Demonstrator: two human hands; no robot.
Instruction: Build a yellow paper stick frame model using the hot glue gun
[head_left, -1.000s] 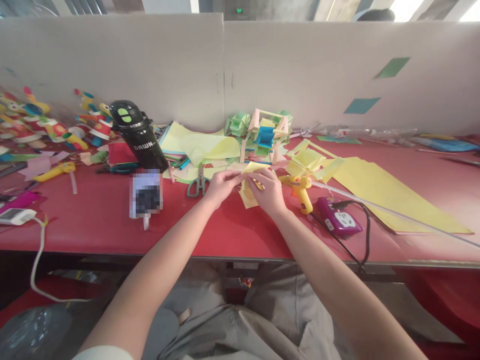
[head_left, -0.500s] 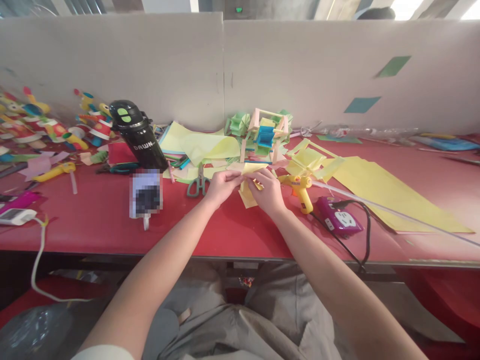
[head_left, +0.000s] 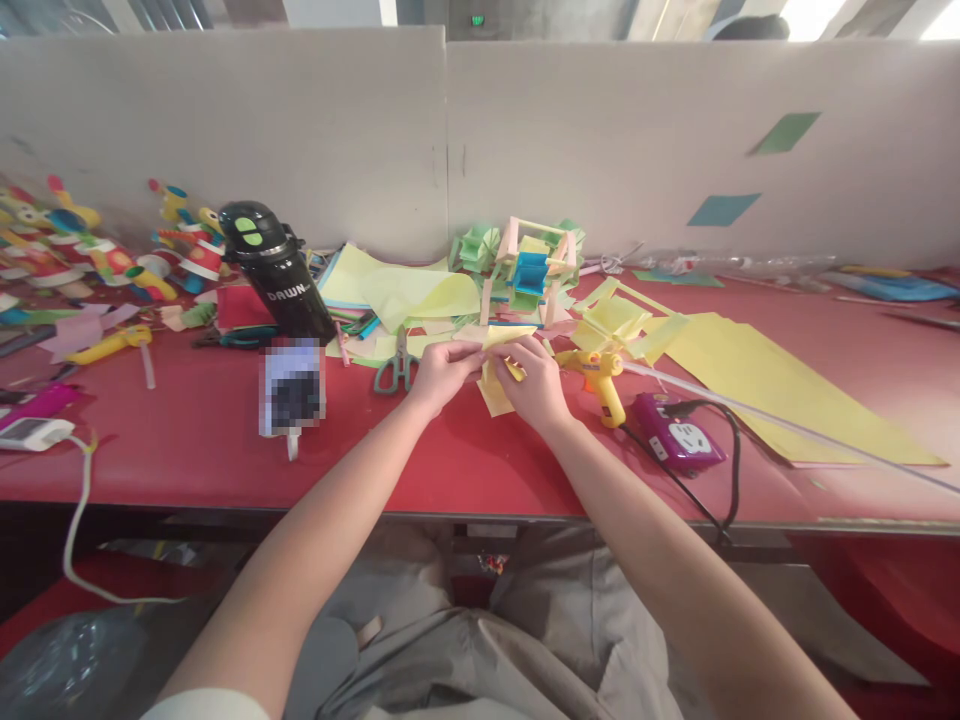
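Both hands pinch a small folded piece of yellow paper (head_left: 496, 394) above the red table. My left hand (head_left: 445, 376) grips its left side with thumb and fingers pressed together. On the right side, my right hand (head_left: 532, 380) is closed on the same paper, its fingertips almost meeting those of the left. The fingers cover the paper's middle. Grey-green scissors (head_left: 397, 368) lie just left of my left hand. A yellow hot glue gun (head_left: 598, 378) rests close to the right of my right hand. Beyond the hands stands a wooden-stick frame (head_left: 551, 262) holding a blue and green paper wheel.
A black bottle (head_left: 279, 275) stands back left, behind a blurred-out phone-like object (head_left: 292, 390). Large yellow sheets (head_left: 780, 390) and a purple power socket (head_left: 681, 435) with a black cord lie right. A clear rod (head_left: 780, 410) crosses the sheets. A white partition (head_left: 300, 130) closes the back.
Both hands stay in nearly the same place on the yellow paper. Only a very slight shift of the right hand's fingers shows.
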